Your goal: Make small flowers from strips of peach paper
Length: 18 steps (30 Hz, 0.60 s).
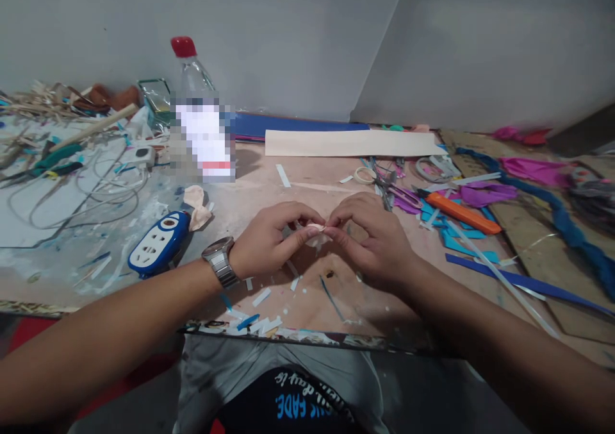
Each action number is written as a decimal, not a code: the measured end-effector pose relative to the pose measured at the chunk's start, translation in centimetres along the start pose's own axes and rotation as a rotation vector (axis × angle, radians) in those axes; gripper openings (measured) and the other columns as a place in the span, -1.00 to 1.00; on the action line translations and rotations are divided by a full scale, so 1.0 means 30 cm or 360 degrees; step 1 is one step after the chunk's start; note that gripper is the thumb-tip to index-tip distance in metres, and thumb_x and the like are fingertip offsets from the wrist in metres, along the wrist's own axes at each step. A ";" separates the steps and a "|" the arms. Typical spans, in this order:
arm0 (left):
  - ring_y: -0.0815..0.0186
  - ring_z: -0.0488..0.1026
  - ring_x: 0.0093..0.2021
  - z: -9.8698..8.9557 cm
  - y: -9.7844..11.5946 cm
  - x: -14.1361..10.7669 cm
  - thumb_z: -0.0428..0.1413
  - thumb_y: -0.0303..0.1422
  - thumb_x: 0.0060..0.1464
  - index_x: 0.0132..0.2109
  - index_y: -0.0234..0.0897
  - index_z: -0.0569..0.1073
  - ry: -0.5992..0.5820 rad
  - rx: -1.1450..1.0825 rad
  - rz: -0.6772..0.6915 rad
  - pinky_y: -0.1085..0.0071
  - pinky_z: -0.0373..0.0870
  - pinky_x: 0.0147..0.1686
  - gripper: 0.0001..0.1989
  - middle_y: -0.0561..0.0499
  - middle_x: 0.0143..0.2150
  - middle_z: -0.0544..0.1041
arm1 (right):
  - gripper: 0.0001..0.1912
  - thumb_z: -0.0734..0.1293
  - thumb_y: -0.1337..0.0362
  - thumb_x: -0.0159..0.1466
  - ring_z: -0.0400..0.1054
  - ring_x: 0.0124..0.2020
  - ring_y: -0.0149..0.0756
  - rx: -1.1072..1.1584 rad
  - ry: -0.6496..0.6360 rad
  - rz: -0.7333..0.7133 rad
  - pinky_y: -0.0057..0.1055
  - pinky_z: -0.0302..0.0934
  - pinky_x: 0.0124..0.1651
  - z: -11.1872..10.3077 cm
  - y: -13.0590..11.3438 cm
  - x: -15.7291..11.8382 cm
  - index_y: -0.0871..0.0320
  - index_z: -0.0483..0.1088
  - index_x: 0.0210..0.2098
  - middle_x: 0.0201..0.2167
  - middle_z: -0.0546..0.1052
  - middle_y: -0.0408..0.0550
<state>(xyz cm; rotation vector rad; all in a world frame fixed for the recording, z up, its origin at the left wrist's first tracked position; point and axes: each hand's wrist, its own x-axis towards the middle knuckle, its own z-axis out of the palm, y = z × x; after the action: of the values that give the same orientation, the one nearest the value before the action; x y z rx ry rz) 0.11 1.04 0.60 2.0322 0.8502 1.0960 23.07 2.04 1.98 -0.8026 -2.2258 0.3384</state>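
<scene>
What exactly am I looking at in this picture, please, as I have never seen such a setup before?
There is no machine here: a person works with two bare hands, and a head-worn camera looks forward and down at them, so the forearms enter from the lower corners. The left hand, with a watch on its wrist, and the right hand pinch a small pale piece between their fingertips; its material is hard to tell. On the worktable, a blue and white power socket and a red-capped bottle stand out to the left, a long cream strip lies behind the hands, and an orange tool lies to the right.
</scene>
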 end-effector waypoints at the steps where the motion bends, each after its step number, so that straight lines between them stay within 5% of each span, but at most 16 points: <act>1: 0.27 0.60 -0.11 0.000 0.000 0.000 0.14 -0.26 0.38 -0.04 -0.26 0.60 -0.0004 -0.0014 -0.0009 0.31 0.50 -0.07 -0.80 -0.07 -0.10 0.69 | -0.87 0.40 0.19 0.43 0.43 -0.22 -0.15 0.0002 0.0004 -0.0004 -0.13 0.18 -0.04 0.000 0.002 0.000 0.06 0.43 -0.24 -0.33 0.57 -0.08; 18: 0.29 0.57 -0.11 -0.003 0.000 -0.006 0.07 -0.29 0.42 -0.03 -0.26 0.50 -0.0058 -0.0100 0.0070 0.33 0.49 -0.10 -0.84 -0.05 -0.11 0.63 | -0.80 0.43 0.08 0.41 0.48 -0.21 -0.15 0.0043 -0.0043 0.0087 -0.17 0.23 -0.07 0.009 0.015 -0.006 0.06 0.47 -0.20 -0.28 0.61 -0.06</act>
<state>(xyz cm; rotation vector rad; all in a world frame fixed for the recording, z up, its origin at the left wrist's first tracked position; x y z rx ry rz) -0.06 0.91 0.56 2.0211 0.7465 1.0925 23.16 2.27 1.50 -0.8506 -2.2226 0.4072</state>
